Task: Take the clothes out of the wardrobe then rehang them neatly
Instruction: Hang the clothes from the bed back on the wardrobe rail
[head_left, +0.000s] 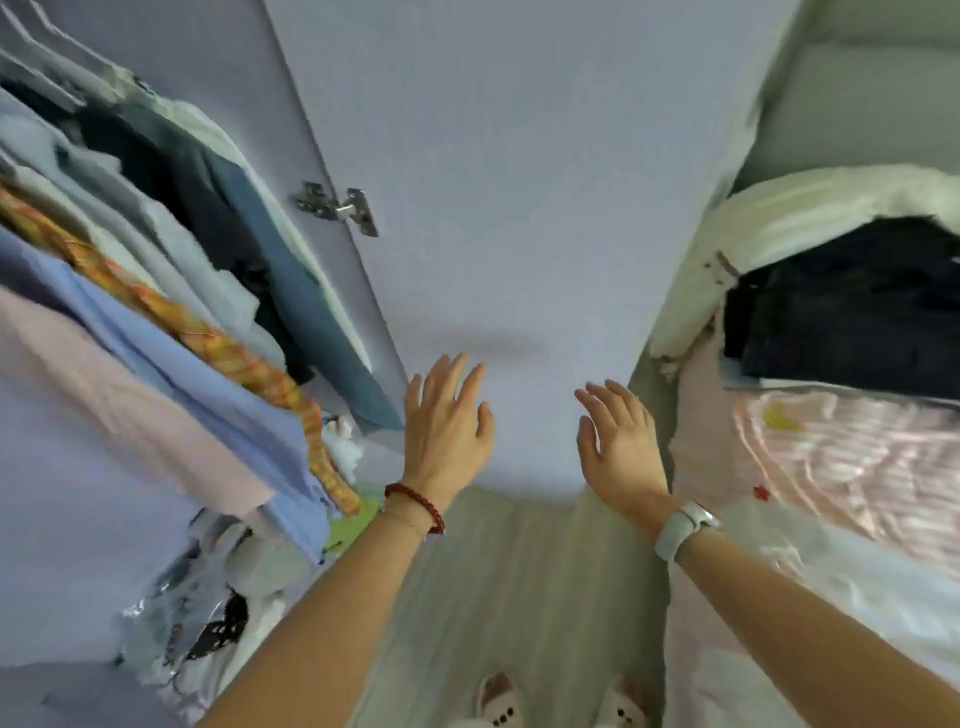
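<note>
Pale lilac laminate everywhere: wardrobe door (519, 208) swung open across the middle, hinge (340, 207) showing at about 11 o'clock from the hands. Both hands out in front of that door, fingers straight and spread, gripping nothing: left hand (445, 423) with a red bead bracelet (415, 506) at the wrist, right hand (621, 439) with a white watch (683, 527). Whether either palm actually touches the panel: cannot tell.

Hanging clothes (171, 291) packed tight in the wardrobe at 9 to 10 o'clock of the left hand, not yet taken out: pink, light blue, an orange-patterned strip (218, 343), dark navy, grey-blue. Loose crumpled items (208, 613) heaped on the wardrobe floor below, at 7 o'clock. On the bed (883, 597) at 3 o'clock, a dark garment (857, 306) over white bedding, pink satin fabric (857, 457) beneath.

Likely troubles from here:
- Door pushed or knocked while reaching past it, swinging toward the bed's edge just beside it.
- Several tightly pressed garments dragged out together, slipping off hangers onto the heap below and tangling there.
- Bracelet or watch snagging on thin fabric during a reach into the row.
- Fresh armfuls dropped over the pile already on the bed, creasing everything and muddling the order for rehanging.
- Slippered feet (498, 701) close to the door's lower edge, easy to catch.
</note>
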